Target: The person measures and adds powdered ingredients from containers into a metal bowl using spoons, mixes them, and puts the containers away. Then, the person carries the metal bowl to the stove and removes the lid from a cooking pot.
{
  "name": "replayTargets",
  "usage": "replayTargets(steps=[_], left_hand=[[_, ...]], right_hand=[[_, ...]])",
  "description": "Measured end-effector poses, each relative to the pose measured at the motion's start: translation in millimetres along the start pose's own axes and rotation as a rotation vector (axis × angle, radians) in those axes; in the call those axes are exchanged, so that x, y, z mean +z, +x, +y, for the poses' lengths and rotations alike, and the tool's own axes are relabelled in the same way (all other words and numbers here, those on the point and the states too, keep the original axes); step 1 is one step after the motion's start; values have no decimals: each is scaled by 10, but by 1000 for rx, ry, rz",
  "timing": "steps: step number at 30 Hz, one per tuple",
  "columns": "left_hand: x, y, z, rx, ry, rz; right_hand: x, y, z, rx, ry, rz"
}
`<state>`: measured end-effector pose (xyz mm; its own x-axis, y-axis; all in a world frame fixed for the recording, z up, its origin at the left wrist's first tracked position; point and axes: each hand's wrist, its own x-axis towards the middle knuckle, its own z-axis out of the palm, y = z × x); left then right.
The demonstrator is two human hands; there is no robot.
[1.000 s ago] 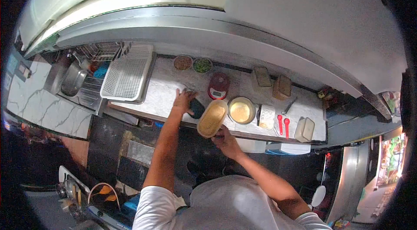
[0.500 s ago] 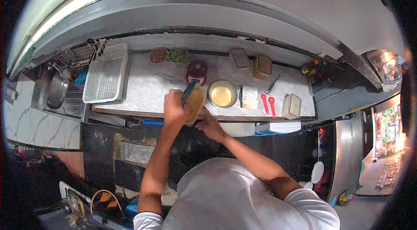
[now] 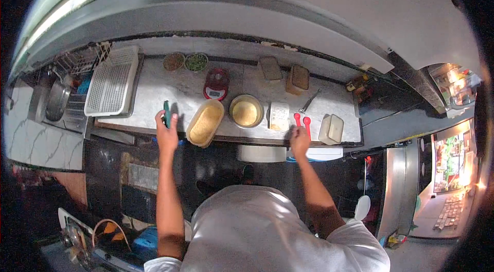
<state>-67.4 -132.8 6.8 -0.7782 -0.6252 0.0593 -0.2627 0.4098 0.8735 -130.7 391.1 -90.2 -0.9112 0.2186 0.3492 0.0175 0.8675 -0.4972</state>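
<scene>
My left hand (image 3: 168,127) holds a dark green lid (image 3: 166,113), seen nearly edge-on above the counter's front part. To its right an oblong tub of pale, grainy contents (image 3: 206,124) rests at the counter's front edge. Beside that tub stands a round bowl with yellowish contents (image 3: 246,111). At the front edge my right hand (image 3: 300,141) is at the lower ends of two red measuring spoons (image 3: 307,124); its fingers are bent together, and what they grip is too small to make out. A white labelled packet (image 3: 279,116) lies just left of the spoons.
A red scale (image 3: 216,85) stands behind the tub and bowl. Two small bowls (image 3: 196,61) are near the wall. A white rack (image 3: 114,82) stands left. Lidded containers (image 3: 298,79) are at the back, another (image 3: 332,129) at right. A metal utensil (image 3: 310,101) lies behind the spoons.
The tub has gone from my hands to the counter's edge. My left hand has moved left with the green lid. My right hand has moved right to the red spoons. The view has shifted.
</scene>
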Motion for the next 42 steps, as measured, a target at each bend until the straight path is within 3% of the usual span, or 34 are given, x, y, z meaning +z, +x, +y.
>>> replayTargets(steps=[2, 4, 5, 7, 10, 14, 17, 21, 24, 26, 27, 31, 36, 38, 42], left_hand=[[62, 372, -896, 10, 19, -31], [98, 616, -1333, -300, -216, -52], [140, 684, -1488, -296, -219, -48], [239, 740, -1776, -206, 242, 72], [311, 815, -2100, -201, 55, -48], [392, 642, -1883, -160, 133, 53], [336, 450, -1715, 163, 98, 85], [182, -36, -1482, 110, 47, 53], [193, -533, -1071, 177, 10, -51], [190, -794, -676, 220, 30, -82], [226, -900, -586, 263, 50, -114], [490, -859, -426, 157, -203, -124], [660, -800, -218, 179, -183, -165], [726, -814, -201, 143, -243, -195], [797, -857, -140, 113, -379, -137]], right_hand=[[-54, 112, 488, 43, -121, 20], [-62, 168, 689, 94, -132, -5], [-51, 175, 684, 90, -127, -1], [-40, 184, 672, 56, -182, -9], [31, 189, 613, 110, -137, 7], [-10, 148, 551, 146, -209, 31], [-101, 146, 627, 214, -193, 78], [-154, 91, 869, 201, -163, 113], [-39, 145, 869, 157, -187, 124], [21, 199, 858, 15, -161, 54], [48, 241, 811, 88, -192, 8], [117, 394, 624, 103, -333, -169], [301, 352, 699, 60, -407, -180], [292, 329, 594, 237, -326, -49], [13, 274, 162, 340, -254, -46]])
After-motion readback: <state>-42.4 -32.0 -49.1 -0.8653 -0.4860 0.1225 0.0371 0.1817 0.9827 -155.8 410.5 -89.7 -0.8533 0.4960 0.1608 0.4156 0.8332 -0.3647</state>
